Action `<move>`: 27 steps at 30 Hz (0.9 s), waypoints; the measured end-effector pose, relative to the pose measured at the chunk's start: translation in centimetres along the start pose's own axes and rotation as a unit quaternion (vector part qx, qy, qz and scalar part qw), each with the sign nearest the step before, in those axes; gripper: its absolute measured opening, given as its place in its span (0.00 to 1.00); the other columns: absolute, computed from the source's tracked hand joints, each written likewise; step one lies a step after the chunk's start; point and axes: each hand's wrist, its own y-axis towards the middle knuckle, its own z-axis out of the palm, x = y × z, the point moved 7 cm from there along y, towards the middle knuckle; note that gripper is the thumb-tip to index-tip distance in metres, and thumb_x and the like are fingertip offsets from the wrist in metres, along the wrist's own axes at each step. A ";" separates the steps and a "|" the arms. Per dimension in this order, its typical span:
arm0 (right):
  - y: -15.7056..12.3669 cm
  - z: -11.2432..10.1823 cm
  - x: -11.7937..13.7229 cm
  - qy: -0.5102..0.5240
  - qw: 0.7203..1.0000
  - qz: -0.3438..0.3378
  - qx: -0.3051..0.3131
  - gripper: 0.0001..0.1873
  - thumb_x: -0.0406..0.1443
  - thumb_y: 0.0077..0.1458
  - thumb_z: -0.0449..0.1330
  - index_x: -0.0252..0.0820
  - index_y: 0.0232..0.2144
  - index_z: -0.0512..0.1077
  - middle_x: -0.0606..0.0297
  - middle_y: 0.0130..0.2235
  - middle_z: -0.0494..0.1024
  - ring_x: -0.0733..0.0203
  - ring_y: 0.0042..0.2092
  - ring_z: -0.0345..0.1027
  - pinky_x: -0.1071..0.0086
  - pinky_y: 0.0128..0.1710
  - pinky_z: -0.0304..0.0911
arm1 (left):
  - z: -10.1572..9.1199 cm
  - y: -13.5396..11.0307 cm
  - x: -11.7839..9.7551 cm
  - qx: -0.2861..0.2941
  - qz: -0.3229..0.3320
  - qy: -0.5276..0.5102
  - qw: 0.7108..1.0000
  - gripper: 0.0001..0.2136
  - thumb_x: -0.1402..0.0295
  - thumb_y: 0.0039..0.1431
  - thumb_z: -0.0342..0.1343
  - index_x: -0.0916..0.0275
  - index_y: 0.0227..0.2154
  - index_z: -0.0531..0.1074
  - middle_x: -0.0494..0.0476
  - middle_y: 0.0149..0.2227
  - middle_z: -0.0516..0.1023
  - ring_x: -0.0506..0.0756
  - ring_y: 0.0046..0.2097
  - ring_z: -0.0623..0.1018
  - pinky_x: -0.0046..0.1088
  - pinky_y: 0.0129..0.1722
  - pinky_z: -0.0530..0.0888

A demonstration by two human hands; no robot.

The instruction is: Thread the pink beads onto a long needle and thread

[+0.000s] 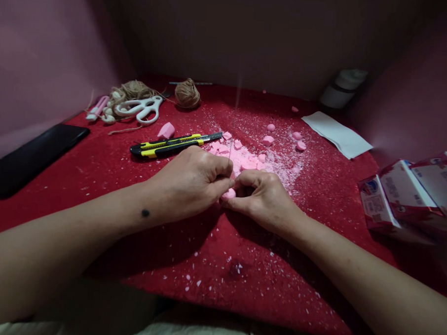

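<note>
Pink piece (229, 193), small and rounded, pinched between thumb and forefinger of the right hand (264, 196), over the red table (326, 187), on the near side of a heap of pink crumbs (246, 162). Directly beside it, the left hand (191, 180), with thumb and forefinger pressed together on a thin needle-like tool (230, 150) pointing upward, its contact with the piece hidden from view. Farther out, a yellow-black cutter (168, 146) with its blade toward the crumbs, then white scissors (143, 106), a ball of twine (187, 94) and folded white paper (336, 133).
</note>
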 end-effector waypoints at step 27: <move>-0.3 -0.2 0.9 -0.119 0.991 -0.067 0.009 0.09 0.34 0.49 0.61 0.38 0.20 0.68 0.69 0.23 0.64 0.68 0.27 0.55 0.72 0.27 0.51 | -0.4 0.5 3.9 0.023 -0.141 -0.225 0.964 0.10 0.68 0.52 0.52 0.66 0.19 0.66 0.47 0.12 0.63 0.42 0.14 0.59 0.19 0.15 0.54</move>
